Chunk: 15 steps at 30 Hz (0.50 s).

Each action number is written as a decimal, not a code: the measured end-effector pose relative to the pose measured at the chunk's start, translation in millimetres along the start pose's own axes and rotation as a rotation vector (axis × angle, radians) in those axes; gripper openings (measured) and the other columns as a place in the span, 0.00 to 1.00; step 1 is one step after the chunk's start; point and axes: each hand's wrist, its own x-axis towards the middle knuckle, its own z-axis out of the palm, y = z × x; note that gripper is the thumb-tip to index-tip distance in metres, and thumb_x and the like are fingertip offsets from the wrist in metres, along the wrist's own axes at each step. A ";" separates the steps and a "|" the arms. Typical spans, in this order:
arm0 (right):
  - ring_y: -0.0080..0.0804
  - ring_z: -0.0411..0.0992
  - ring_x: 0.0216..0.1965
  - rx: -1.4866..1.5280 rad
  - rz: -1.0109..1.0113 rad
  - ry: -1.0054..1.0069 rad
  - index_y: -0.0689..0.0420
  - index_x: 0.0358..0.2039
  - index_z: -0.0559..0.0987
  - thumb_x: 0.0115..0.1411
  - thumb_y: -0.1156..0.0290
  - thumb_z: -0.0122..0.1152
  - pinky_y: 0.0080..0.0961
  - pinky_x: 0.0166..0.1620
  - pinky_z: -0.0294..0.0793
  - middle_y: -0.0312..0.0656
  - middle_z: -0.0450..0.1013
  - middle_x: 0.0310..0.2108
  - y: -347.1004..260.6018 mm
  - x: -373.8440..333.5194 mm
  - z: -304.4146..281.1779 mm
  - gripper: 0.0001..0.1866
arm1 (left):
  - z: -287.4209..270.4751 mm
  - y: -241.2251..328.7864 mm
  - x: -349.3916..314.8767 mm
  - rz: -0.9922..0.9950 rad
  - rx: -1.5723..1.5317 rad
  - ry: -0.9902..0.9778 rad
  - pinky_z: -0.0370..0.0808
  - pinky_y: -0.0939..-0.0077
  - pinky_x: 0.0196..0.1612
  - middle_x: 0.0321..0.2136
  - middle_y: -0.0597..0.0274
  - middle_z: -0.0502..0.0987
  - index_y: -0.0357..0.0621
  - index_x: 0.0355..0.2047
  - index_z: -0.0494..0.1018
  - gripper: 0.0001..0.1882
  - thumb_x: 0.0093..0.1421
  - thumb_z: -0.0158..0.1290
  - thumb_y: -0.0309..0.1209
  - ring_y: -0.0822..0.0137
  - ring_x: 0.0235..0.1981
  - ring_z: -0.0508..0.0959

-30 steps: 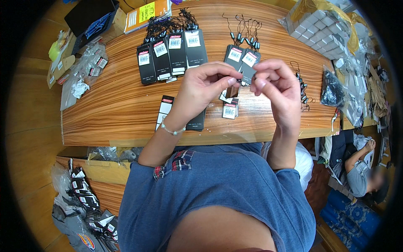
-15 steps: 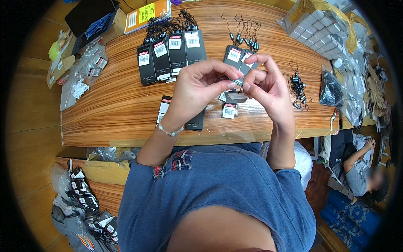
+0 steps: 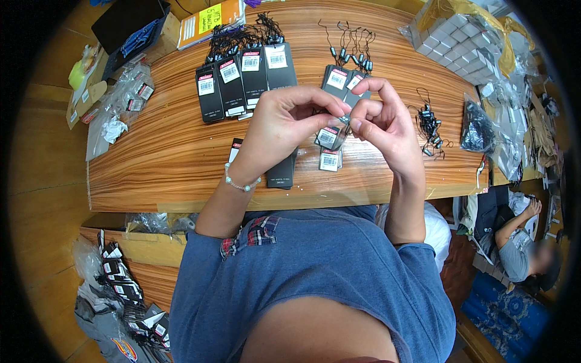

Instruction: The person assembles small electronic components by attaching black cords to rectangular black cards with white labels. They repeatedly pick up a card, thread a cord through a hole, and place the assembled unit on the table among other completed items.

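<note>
Over the table, my left hand (image 3: 287, 118) and my right hand (image 3: 390, 130) meet fingertip to fingertip. Each pinches thumb and forefinger on the thin black string of a dark hang tag; the string itself is mostly hidden by the fingers. Below the fingertips hangs the hang tag (image 3: 328, 137), with a white label facing up. Another labelled tag (image 3: 329, 160) lies just under it. Beyond my hands are two black tags (image 3: 336, 80) with strings attached. A dark tag stack (image 3: 281, 174) sits beside my left wrist, partly covered by it.
Stacks of strung black tags (image 3: 231, 81) stand at the back left. To the right lie a heap of loose black strings (image 3: 431, 128) and a bag of black items (image 3: 476, 126). Small white boxes (image 3: 451, 39) fill the far right corner. A person (image 3: 523, 242) sits at the right.
The hanging tag has turned from a tilted, edge-on pose so its label shows. My left wrist has shifted slightly left; my right hand is nearly still.
</note>
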 end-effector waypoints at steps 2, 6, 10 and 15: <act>0.14 0.64 0.24 -0.001 -0.008 0.019 0.60 0.43 0.62 0.51 0.83 0.51 0.11 0.28 0.61 0.32 0.67 0.20 -1.0 0.1 -0.4 0.19 | -2.2 -2.4 2.7 0.045 0.017 0.011 0.75 0.78 0.41 0.33 0.54 0.77 0.34 0.29 0.73 0.08 0.49 0.52 0.12 0.68 0.37 0.76; 0.14 0.64 0.23 -0.006 -0.002 0.012 0.60 0.43 0.62 0.50 0.83 0.51 0.12 0.28 0.61 0.32 0.67 0.20 0.1 -0.1 -2.8 0.19 | -2.6 -3.8 2.8 0.038 0.006 0.010 0.75 0.78 0.41 0.33 0.54 0.77 0.34 0.29 0.74 0.08 0.49 0.52 0.12 0.68 0.37 0.76; 0.15 0.64 0.24 0.020 0.020 -0.003 0.60 0.43 0.62 0.50 0.83 0.51 0.12 0.28 0.61 0.32 0.67 0.20 -0.1 0.3 -3.2 0.18 | -3.5 -4.9 3.2 0.035 0.001 -0.006 0.75 0.78 0.42 0.33 0.54 0.77 0.34 0.29 0.73 0.08 0.49 0.51 0.12 0.67 0.38 0.76; 0.15 0.64 0.24 0.079 0.019 -0.045 0.60 0.43 0.62 0.52 0.82 0.53 0.13 0.28 0.62 0.33 0.67 0.21 5.7 2.4 -5.7 0.18 | -4.2 -6.4 3.7 0.016 0.020 -0.015 0.76 0.76 0.42 0.33 0.53 0.76 0.34 0.29 0.73 0.07 0.49 0.51 0.13 0.66 0.38 0.76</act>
